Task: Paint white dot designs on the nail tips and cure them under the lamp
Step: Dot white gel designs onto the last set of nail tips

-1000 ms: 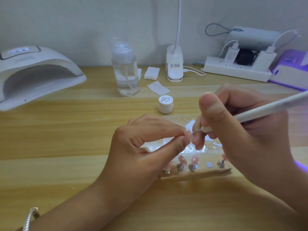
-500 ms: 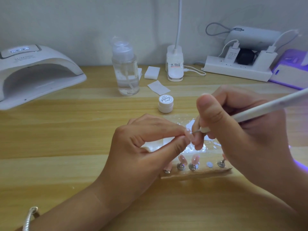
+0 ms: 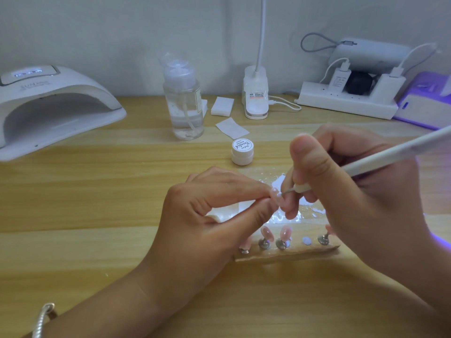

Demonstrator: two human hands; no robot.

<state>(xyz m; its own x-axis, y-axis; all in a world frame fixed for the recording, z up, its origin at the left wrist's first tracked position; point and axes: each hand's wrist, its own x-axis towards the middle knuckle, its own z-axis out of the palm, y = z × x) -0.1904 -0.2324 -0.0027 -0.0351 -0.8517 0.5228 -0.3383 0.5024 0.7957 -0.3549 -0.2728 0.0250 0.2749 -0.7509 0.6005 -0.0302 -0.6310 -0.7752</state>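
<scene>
My left hand [image 3: 214, 211] pinches a small pale nail tip [image 3: 276, 192] between thumb and forefinger at the table's middle. My right hand [image 3: 346, 191] grips a white dotting pen [image 3: 380, 158], and its fine metal point touches the nail tip. Below the hands a wooden holder strip [image 3: 288, 254] carries several pink nail tips [image 3: 266, 232] on metal stands, with one bare round pad. A small white paint jar [image 3: 242, 152] stands closed behind the hands. The white curing lamp [image 3: 48, 106] sits at the far left, its mouth facing me.
A clear pump bottle [image 3: 184, 103] stands at the back centre, with white wipes [image 3: 222, 106] and a desk-lamp base [image 3: 255, 98] beside it. A power strip [image 3: 346, 103] with chargers and a purple-lit device [image 3: 424, 106] fill the back right. A glossy palette sheet [image 3: 280, 217] lies under my hands.
My right hand has shifted slightly, bringing the pen point onto the nail tip. My left hand holds the tip steady in the same place.
</scene>
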